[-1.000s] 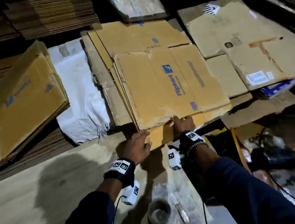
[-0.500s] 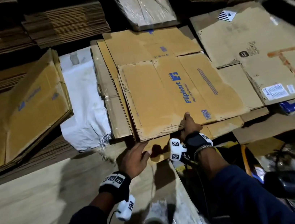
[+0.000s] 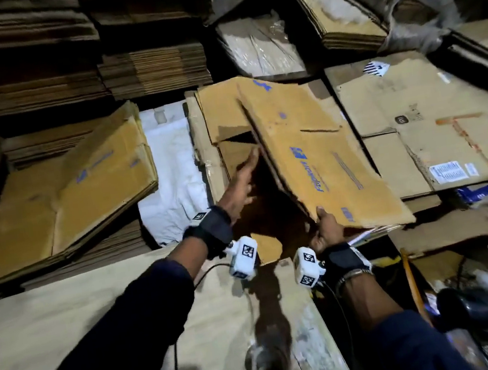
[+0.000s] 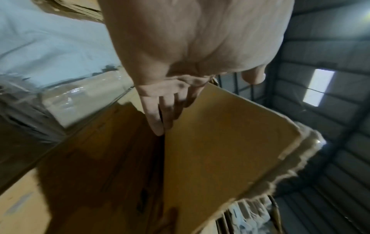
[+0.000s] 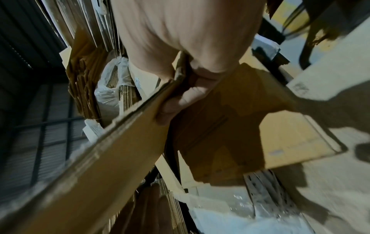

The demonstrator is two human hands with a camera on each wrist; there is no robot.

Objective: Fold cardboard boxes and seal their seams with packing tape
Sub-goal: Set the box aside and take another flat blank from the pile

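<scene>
The flattened box point(image 3: 320, 155) at frame centre is matt tan corrugated cardboard with ragged, fuzzy edges. At centre left, the white sack point(image 3: 172, 176) looks like coarse woven cloth. The tabletop point(image 3: 67, 319) at lower left is pale, matt, scuffed wood.

Two hands: left point(image 3: 238, 185), right point(image 3: 326, 229). One lifted flat box point(image 3: 320, 155) at centre. One white sack point(image 3: 172, 176) at left. One tape roll point(image 3: 266, 366) near. Flat-cardboard stacks far: too many to count.
</scene>
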